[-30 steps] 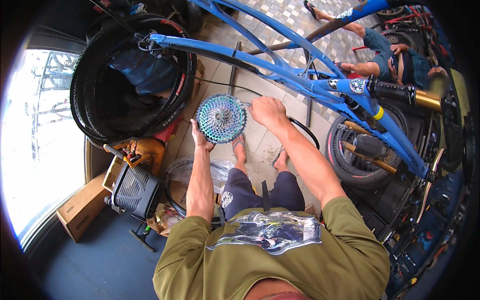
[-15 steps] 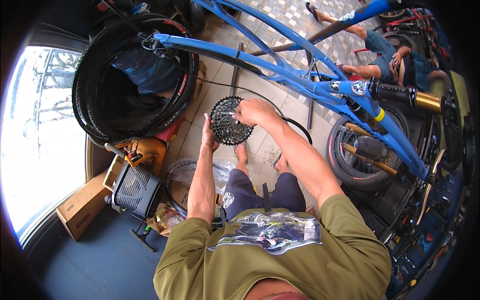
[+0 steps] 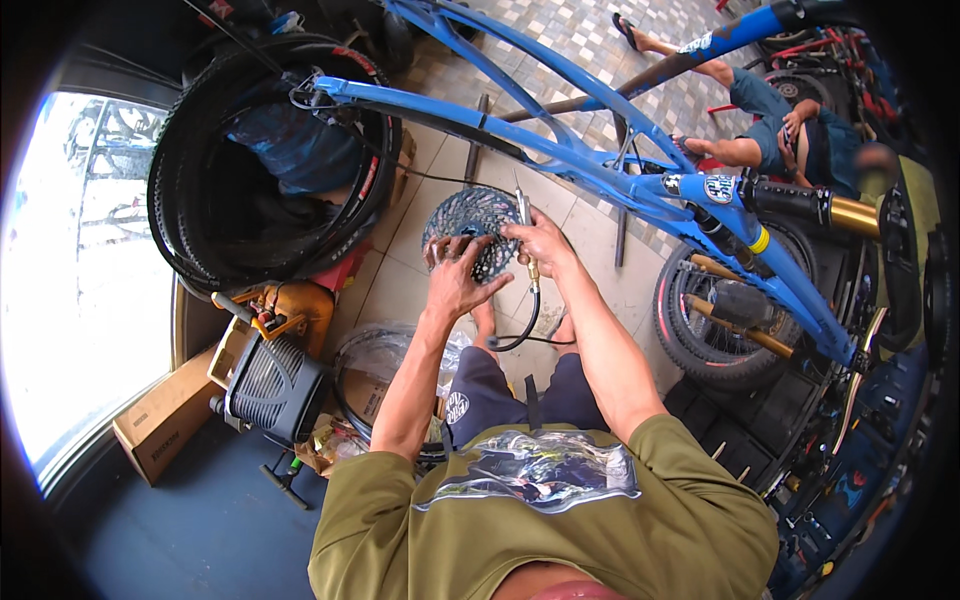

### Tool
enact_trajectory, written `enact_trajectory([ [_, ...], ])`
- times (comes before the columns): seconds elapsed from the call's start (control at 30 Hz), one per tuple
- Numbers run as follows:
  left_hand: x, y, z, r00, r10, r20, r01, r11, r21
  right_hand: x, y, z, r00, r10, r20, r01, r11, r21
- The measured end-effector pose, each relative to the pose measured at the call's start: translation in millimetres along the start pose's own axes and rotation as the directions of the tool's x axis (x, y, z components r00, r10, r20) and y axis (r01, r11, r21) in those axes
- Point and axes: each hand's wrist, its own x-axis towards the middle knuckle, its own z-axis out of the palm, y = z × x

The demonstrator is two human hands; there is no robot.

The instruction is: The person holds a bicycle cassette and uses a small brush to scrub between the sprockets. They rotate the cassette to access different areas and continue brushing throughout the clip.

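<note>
While cassette [image 3: 462, 212] is being held by L grip [image 3: 461, 284], air gun [image 3: 524, 208] is being clasped just right of it by R grip [image 3: 543, 243].

The left hand [image 3: 463, 280] hides the lower part of the cassette [image 3: 463, 208], and the right hand [image 3: 540, 245] covers the middle of the air gun [image 3: 524, 207]. The top edge cuts off the blue frame [image 3: 645, 188]; the seated person's [image 3: 765, 95] head is blurred, and many tools [image 3: 850, 485] are too small to tell.

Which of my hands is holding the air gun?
Your right hand: it grips the air gun, whereas your left hand has its fingers on the cassette.
</note>
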Motion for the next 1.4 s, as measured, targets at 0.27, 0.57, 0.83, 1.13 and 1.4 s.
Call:
enact_trajectory([
  [0.27,-8.7,-62.9,12.4,0.804,-0.543,0.242,0.165,-0.187,-0.968,-21.1,1.0,-2.2,0.996,0.067,0.054,-0.078,0.968,0.238],
  [0.57,-0.8,-59.1,14.7,0.796,-0.482,0.366,0.180,-0.389,-0.903,-0.3,9.5,-1.8,0.989,-0.102,-0.105,-0.009,0.675,-0.738],
  [0.83,-4.3,-73.0,35.9,0.706,-0.655,0.271,0.229,-0.151,-0.962,-9.9,-3.6,36.6,0.996,-0.076,-0.042,-0.024,0.225,-0.974],
  [1.13,-9.1,-62.9,46.9,0.752,-0.649,0.116,0.214,0.074,-0.974,-6.5,-20.3,86.5,0.987,-0.095,0.129,0.135,0.062,-0.989],
  [1.4,-7.9,-52.7,42.5,0.722,-0.687,0.078,0.193,0.091,-0.977,13.0,-18.3,87.2,0.998,-0.049,0.029,0.032,0.069,-0.997],
])
